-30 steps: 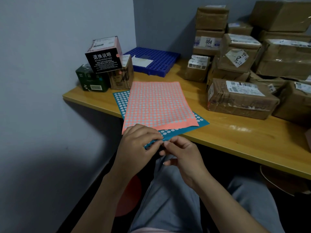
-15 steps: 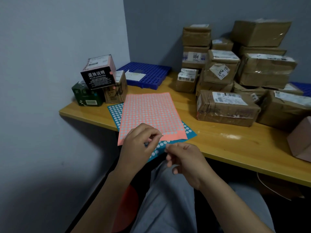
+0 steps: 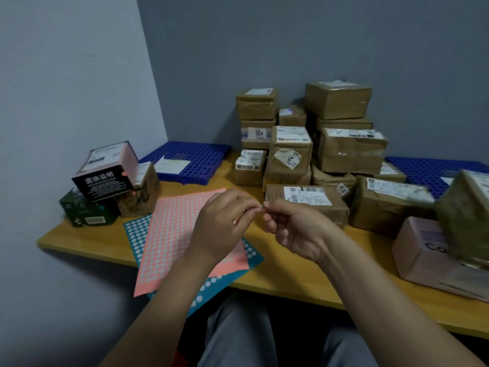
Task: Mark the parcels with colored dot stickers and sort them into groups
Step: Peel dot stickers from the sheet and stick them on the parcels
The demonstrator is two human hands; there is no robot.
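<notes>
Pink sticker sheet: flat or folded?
Flat, spread out: the pink dot-sticker sheet lies over the teal dot-sticker sheet on the wooden table, its near corner overhanging the edge.

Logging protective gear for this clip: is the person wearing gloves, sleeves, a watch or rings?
No. Both the left hand and right hand are ungloved, with no rings or watch visible; the forearms are bare as far as the frame shows.
</notes>
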